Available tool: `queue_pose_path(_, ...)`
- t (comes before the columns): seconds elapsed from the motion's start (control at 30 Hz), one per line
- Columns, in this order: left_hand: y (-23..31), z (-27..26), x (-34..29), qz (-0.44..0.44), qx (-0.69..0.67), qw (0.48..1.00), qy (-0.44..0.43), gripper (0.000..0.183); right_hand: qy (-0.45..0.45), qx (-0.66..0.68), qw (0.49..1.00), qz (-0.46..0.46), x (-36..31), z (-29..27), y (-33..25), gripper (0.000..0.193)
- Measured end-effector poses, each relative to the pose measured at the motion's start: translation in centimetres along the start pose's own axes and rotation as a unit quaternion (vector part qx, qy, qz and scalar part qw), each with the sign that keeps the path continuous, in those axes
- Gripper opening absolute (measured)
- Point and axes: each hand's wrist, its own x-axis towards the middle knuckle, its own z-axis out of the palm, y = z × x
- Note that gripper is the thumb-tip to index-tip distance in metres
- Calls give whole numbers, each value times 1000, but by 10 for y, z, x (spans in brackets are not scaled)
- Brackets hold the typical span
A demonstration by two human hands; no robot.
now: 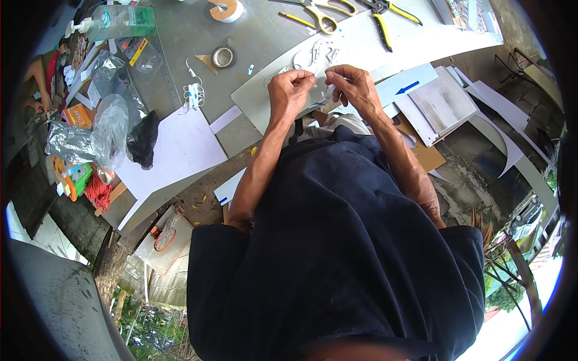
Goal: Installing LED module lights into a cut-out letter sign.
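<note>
My left hand (289, 91) and my right hand (354, 89) are raised close together over the near edge of a white board (415, 54). Thumb and fingers of each are pinched together. Whatever they pinch is too small to make out; a pale, thin bit shows just below the right fingertips. Right beyond the fingertips, a loose tangle of thin white wire (316, 54) lies on the board.
Scissors (323, 15), a yellow pencil (296, 20) and yellow-handled pliers (385, 18) lie beyond my hands. To the left are a tape roll (223, 57), a soap bottle (123, 23) and plastic bags (111, 126). Cut sheets (442, 105) are stacked at right.
</note>
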Motion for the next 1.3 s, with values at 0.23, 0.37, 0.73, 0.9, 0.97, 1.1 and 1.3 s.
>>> queue_pose_path(0.23,4,-5,-6,-46,-92,994,-36,18,-43,42,998,24,15,10,-5,27)
queue_pose_path(0.37,0,-3,-6,-75,-113,990,-36,18,-59,105,993,18,20,13,10,20)
queue_pose_path(0.73,-5,-5,-7,-25,-82,996,21,14,77,-128,988,-29,11,1,-7,16)
queue_pose_path(0.9,-9,-4,-8,163,97,972,137,13,251,-358,862,-257,40,-53,2,30)
queue_pose_path(0.97,-13,-4,-5,220,161,949,159,12,241,-379,856,-257,40,-57,-5,27)
queue_pose_path(1.1,-19,-7,-3,302,251,905,161,9,42,-308,898,-311,29,-21,-14,25)
queue_pose_path(1.3,-14,-11,-1,354,296,872,162,14,23,-292,905,-307,41,10,10,27)
